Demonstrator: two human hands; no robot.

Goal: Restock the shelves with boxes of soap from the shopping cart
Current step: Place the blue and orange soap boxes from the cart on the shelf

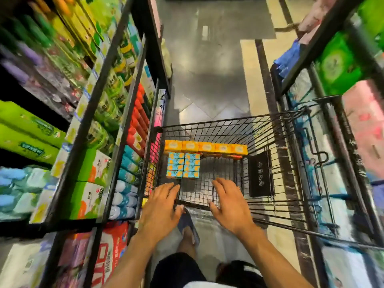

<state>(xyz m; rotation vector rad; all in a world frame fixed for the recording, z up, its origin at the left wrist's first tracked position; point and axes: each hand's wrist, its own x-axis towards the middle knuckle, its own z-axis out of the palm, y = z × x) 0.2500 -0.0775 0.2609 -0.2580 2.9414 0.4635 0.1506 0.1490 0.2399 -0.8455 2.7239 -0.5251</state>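
Print on the orange boxes [205,146] and blue-and-orange boxes [184,165] is too blurred to read. Your left hand [161,206] and right hand [228,206] are spread flat over the shopping cart's [270,125] near edge, holding nothing. Five orange and eight blue-and-orange lie at its far end.

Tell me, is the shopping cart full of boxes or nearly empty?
Mostly empty. A row of orange boxes and a block of blue boxes sit at the far end of the cart; the rest shows bare wire.
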